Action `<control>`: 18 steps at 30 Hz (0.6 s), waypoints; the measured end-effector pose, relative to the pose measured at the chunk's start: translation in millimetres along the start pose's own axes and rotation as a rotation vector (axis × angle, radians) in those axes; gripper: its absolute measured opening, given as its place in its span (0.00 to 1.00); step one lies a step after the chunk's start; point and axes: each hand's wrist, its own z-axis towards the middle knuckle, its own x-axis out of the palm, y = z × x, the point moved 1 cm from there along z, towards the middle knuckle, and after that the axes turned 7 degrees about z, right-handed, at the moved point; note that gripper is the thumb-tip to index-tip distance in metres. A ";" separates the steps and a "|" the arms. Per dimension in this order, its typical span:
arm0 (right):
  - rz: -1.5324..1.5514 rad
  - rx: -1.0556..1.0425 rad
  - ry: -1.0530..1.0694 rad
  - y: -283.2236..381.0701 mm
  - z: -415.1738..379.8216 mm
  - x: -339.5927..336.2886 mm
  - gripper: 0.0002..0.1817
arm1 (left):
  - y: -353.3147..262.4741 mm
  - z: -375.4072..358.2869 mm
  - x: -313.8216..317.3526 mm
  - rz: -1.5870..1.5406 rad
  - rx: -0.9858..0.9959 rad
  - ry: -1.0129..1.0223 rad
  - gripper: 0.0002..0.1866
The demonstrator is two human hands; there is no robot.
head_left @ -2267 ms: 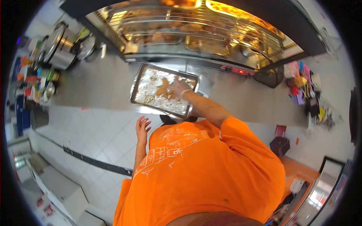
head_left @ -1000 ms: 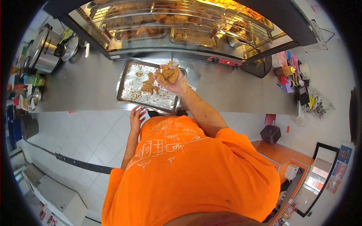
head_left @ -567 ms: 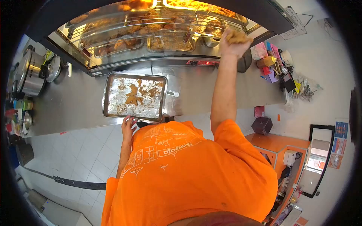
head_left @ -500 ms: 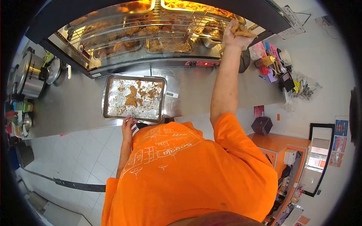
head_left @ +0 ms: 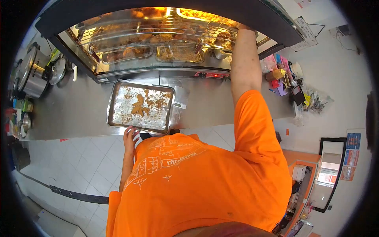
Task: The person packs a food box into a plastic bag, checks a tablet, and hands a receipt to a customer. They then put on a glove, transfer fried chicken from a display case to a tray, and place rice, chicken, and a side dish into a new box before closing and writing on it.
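My left hand (head_left: 130, 136) rests at the near edge of a metal tray (head_left: 171, 114), its fingers apart and touching or almost touching the rim. Several brown fried pieces (head_left: 137, 108) and scattered crumbs lie on the tray. My right arm reaches up into the right end of a lit glass food warmer (head_left: 134, 72). Only a bit of my right hand (head_left: 243, 27) shows at the warmer's upper right; its fingers, and anything in them, are hidden. Inside the warmer, trays and racks hold browned food, among them a lower tray (head_left: 181, 55).
A steel pot (head_left: 34, 75) and a lid (head_left: 58, 71) are on the left of the steel counter (head_left: 213, 98). A small scale (head_left: 180, 105) is partly under the tray. Sauce bottles (head_left: 275, 74) and bagged utensils (head_left: 316, 103) sit at the right end.
My right hand, which held brown fried pieces outside the warmer's right end, has moved up and into it, out of clear sight. My left hand stays at the tray's near edge.
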 end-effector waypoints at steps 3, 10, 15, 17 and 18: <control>-0.046 0.002 -0.013 0.9 4.7 1.0 0.19 | 1.9 0.3 -1.6 -0.016 0.004 -0.012 0.20; -0.163 -0.021 -0.093 24.1 2.3 -16.0 0.15 | 6.0 2.5 -1.4 -0.036 -0.016 -0.040 0.20; -0.303 -0.098 -0.241 56.0 -33.4 -42.4 0.13 | 1.1 2.2 -2.7 -0.045 -0.016 -0.018 0.19; -0.421 -0.156 -0.309 57.8 -64.3 -52.1 0.12 | -1.8 3.3 -3.8 -0.051 -0.011 -0.029 0.19; -0.519 -0.199 -0.319 53.5 -85.3 -57.1 0.12 | -2.9 3.7 -4.4 -0.056 -0.009 -0.038 0.19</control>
